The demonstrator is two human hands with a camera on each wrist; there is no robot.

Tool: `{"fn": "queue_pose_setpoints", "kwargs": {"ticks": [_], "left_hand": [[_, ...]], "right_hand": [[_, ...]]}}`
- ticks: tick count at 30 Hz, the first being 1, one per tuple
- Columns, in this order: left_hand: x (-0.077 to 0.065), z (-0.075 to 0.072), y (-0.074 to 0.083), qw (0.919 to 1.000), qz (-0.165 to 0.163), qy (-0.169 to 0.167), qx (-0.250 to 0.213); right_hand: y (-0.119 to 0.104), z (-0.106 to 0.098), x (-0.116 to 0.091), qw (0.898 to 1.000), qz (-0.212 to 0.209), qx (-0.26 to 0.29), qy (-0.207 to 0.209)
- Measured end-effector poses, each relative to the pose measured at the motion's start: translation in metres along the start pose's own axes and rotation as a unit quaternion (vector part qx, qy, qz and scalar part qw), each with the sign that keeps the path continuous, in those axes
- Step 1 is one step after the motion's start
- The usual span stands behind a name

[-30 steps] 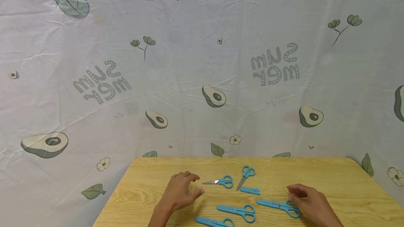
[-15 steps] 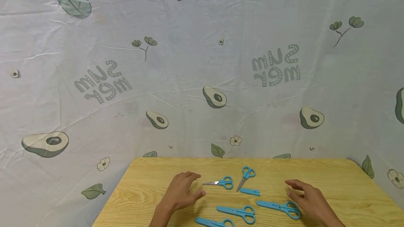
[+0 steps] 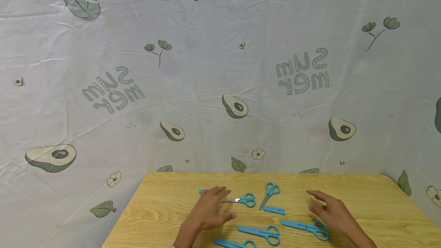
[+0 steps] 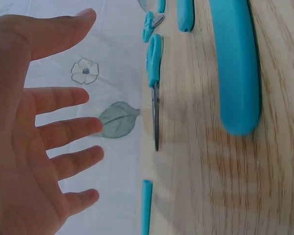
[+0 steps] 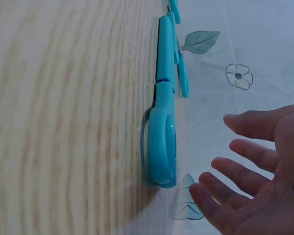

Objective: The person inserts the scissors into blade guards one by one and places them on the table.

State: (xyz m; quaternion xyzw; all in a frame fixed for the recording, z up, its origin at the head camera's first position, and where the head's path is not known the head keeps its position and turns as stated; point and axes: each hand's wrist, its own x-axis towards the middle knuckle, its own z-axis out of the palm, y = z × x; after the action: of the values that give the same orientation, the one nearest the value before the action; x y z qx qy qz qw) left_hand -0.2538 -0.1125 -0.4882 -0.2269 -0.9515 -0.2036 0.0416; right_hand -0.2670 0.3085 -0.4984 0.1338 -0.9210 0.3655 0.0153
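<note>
My left hand (image 3: 208, 209) hovers with spread fingers near the blade tip of uncovered blue-handled scissors (image 3: 246, 200). The left wrist view shows nothing in its palm (image 4: 24, 147). A blue blade cover (image 4: 146, 208) lies partly behind that hand in the head view. My right hand (image 3: 332, 213), fingers loosely bent and apart, is raised beside the handles of covered scissors (image 3: 306, 227). Farther back lies another uncovered pair of scissors (image 3: 270, 194), its blades pointing toward a loose blue cover (image 3: 274, 210).
Two more pairs of covered scissors lie at the front of the wooden table (image 3: 165, 186): one pair (image 3: 260, 233) near the middle, another (image 3: 234, 243) cut off by the frame's bottom edge. A patterned sheet (image 3: 206, 68) hangs behind the table.
My left hand has shifted right, toward the uncovered scissors, exposing the end of a blue cover behind it. My right hand has lifted away from the covered scissors' handles and its fingers have spread.
</note>
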Motion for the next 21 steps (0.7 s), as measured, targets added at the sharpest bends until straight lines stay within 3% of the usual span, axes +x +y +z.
{"fn": "queue_pose_setpoints", "kwargs": {"ticks": [7, 21], "left_hand": [[0.005, 0.005, 0.010, 0.9992, 0.005, -0.035, -0.019], [0.015, 0.014, 0.022, 0.9984, 0.023, -0.052, 0.009]], "right_hand": [[0.002, 0.004, 0.013, 0.999, -0.020, 0.019, -0.027], [0.010, 0.007, 0.037, 0.994, -0.065, 0.073, -0.053]]}}
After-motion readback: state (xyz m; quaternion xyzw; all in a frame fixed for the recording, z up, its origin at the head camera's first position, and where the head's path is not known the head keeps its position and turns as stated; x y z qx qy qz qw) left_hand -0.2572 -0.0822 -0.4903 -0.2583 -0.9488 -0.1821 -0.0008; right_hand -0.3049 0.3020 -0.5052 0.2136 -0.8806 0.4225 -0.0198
